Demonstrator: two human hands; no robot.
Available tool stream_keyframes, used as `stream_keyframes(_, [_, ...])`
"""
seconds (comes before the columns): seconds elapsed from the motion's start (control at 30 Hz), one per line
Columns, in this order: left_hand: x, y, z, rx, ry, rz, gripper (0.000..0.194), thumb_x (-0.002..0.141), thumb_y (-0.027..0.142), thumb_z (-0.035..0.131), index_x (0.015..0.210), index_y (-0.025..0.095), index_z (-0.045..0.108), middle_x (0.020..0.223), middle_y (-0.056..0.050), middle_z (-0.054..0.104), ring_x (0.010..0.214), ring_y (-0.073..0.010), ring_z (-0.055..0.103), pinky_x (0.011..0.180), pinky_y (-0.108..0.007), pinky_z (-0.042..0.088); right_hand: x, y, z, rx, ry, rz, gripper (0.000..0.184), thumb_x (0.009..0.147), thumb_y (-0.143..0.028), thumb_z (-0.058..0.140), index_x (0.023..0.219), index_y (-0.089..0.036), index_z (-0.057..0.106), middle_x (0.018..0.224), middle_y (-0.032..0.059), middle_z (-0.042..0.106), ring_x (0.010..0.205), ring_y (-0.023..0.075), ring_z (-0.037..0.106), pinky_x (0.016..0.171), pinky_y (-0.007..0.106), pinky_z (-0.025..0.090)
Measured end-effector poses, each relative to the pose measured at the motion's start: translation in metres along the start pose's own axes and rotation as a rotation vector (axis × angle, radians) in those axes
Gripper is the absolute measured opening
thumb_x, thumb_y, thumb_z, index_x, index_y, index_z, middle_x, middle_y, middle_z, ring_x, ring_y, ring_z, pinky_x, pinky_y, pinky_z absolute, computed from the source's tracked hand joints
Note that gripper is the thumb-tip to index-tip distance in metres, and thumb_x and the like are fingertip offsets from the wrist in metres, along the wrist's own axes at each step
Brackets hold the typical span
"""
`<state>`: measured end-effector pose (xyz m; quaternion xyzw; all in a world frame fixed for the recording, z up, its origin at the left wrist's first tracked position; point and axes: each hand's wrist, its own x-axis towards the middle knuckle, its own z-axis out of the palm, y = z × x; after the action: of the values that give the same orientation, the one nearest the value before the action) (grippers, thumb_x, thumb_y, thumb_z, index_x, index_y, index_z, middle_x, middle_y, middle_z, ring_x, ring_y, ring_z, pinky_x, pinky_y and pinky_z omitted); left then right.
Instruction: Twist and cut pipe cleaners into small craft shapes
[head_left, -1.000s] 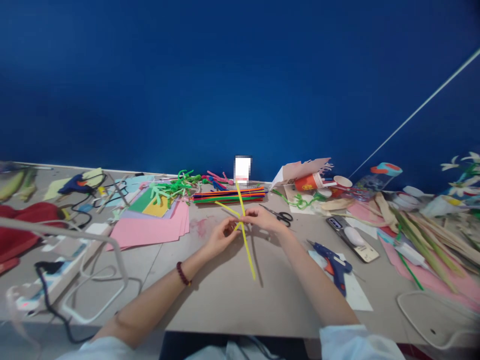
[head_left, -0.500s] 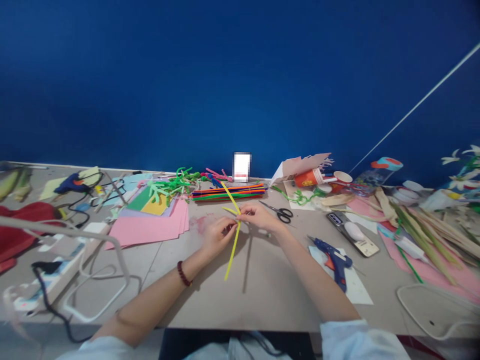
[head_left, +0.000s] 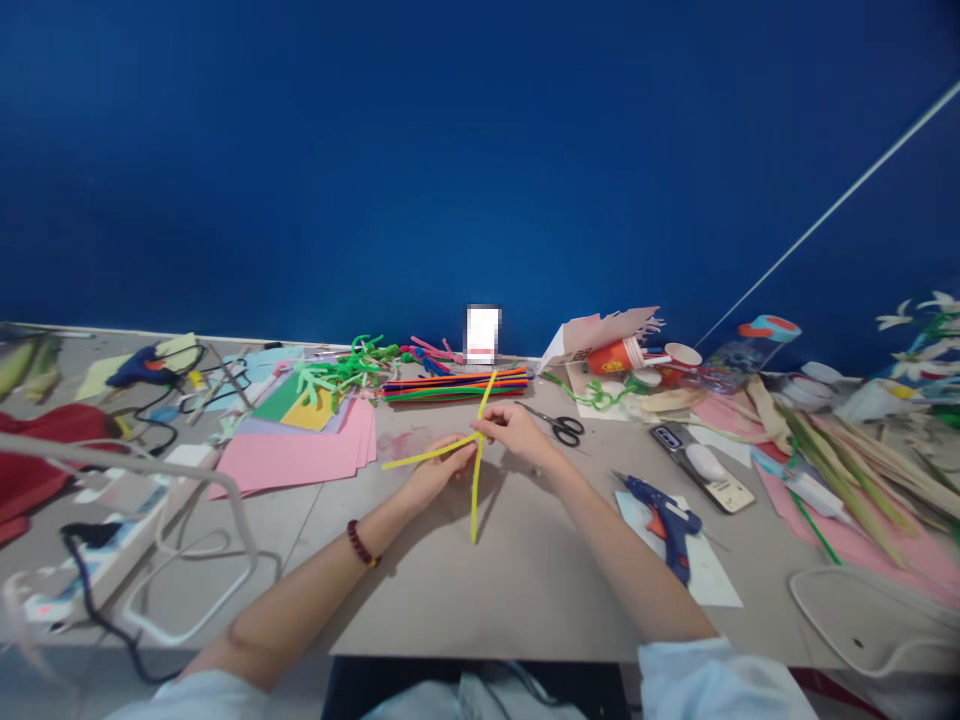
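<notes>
Pinching yellow pipe cleaners point(head_left: 475, 500) at their crossing above the table point(head_left: 420, 610): my right hand point(head_left: 506, 428), angled inward; my left hand point(head_left: 448, 465) cups below, fingertip contact unclear.

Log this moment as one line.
right hand: pinching yellow fuzzy stems where they meet | left hand: touching them | beyond: multicoloured fuzzy-stem bundle | right: black-handled metal scissors

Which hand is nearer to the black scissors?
The right hand. It is just left of the black scissors, pinching the yellow stems; the left hand is farther left, beyond the right hand.
</notes>
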<state>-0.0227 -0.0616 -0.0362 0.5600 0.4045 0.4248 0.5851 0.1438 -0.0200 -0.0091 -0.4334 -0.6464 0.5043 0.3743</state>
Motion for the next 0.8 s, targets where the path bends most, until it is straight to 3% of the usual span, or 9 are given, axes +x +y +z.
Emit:
stream_keyframes(0.13, [0.000, -0.004, 0.002, -0.048, 0.007, -0.014, 0.029, 0.075, 0.044, 0.064, 0.081, 0.016, 0.066, 0.059, 0.001, 0.050, 0.052, -0.0092, 0.043, 0.048, -0.023, 0.034, -0.002, -0.004, 0.003, 0.056, 0.000, 0.056, 0.036, 0.064, -0.050, 0.069, 0.064, -0.017, 0.057, 0.056, -0.0024, 0.054, 0.051, 0.0091, 0.047, 0.049, 0.023, 0.035])
stream_keyframes(0.3, [0.002, -0.008, 0.000, -0.027, 0.091, -0.037, 0.030, 0.072, 0.043, 0.067, 0.084, 0.016, 0.067, 0.067, 0.000, 0.056, 0.056, -0.0093, 0.047, 0.051, -0.022, 0.038, -0.006, -0.008, 0.012, 0.149, 0.010, 0.193, 0.036, 0.063, -0.050, 0.071, 0.067, -0.017, 0.055, 0.049, -0.0056, 0.050, 0.038, 0.0055, 0.035, 0.037, 0.021, 0.024])
stream_keyframes(0.5, [0.002, -0.002, 0.000, -0.037, 0.143, -0.061, 0.028, 0.068, 0.043, 0.069, 0.073, 0.016, 0.063, 0.062, 0.002, 0.055, 0.053, -0.0090, 0.047, 0.049, -0.021, 0.038, -0.007, -0.007, 0.014, 0.231, -0.068, 0.253, 0.035, 0.059, -0.045, 0.075, 0.068, -0.016, 0.058, 0.051, -0.0044, 0.053, 0.041, 0.0060, 0.040, 0.036, 0.020, 0.030])
stream_keyframes(0.8, [0.004, -0.009, 0.000, -0.115, 0.231, -0.123, 0.041, 0.061, 0.051, 0.073, 0.077, 0.015, 0.063, 0.056, 0.003, 0.055, 0.045, -0.0075, 0.045, 0.042, -0.021, 0.035, -0.003, -0.002, 0.008, 0.200, 0.023, 0.254, 0.030, 0.062, -0.040, 0.074, 0.065, -0.016, 0.056, 0.053, -0.0047, 0.052, 0.042, 0.0054, 0.040, 0.035, 0.019, 0.029])
